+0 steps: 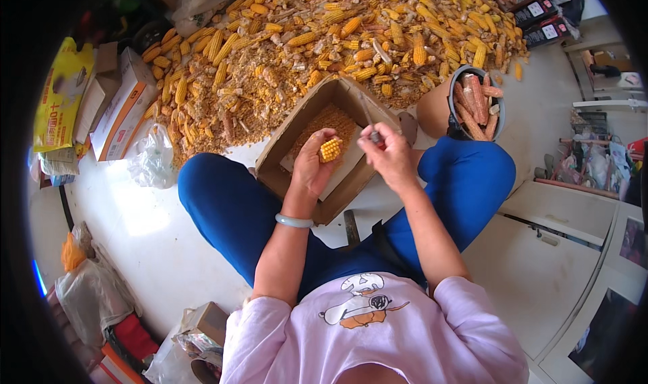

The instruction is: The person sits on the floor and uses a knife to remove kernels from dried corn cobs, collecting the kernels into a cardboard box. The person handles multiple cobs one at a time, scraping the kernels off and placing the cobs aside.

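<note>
A short piece of yellow corn cob, kernels still on it, sits in the grip of my left hand. My right hand grips a screwdriver-like tool by its dark handle, its thin metal shaft pointing up and away from me. The tool and the cob are apart. Both hands are over an open cardboard box that stands between my knees. Loose corn kernels cover part of the box's bottom.
Beyond the box spreads a large heap of corn cobs and kernels. A bucket holding stripped reddish cobs stands by my right knee. Cartons and a clear plastic bag are at the left. White cabinets line the right.
</note>
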`<state>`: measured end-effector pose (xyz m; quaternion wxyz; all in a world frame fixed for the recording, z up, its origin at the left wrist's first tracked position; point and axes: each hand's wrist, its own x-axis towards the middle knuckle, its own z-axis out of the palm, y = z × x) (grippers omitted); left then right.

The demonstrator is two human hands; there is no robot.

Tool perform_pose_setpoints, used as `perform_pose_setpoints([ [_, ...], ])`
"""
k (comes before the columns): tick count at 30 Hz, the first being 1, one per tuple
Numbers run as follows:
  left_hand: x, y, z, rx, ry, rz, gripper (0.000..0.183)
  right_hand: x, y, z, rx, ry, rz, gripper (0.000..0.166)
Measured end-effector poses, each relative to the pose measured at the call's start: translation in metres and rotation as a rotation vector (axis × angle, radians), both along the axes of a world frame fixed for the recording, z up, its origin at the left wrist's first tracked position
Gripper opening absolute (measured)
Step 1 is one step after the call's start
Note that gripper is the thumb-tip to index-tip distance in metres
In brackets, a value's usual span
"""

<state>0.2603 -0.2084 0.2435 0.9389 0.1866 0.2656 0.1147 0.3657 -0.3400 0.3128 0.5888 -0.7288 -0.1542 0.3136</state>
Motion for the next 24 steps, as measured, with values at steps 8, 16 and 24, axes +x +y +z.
perform_pose_setpoints([
  [8,0.004,-0.004,0.016,0.081,-0.078,0.038,0.032,-0.023,0.019,-0.033,0.016,-0.242,0.113,0.028],
  [16,-0.009,0.003,0.021,0.478,0.21,-0.136,0.041,-0.014,0.02,-0.018,0.081,-0.116,0.058,0.032],
  [24,-0.01,0.003,0.012,0.193,-0.014,-0.147,0.033,-0.025,0.03,-0.02,0.041,-0.21,0.08,0.037],
])
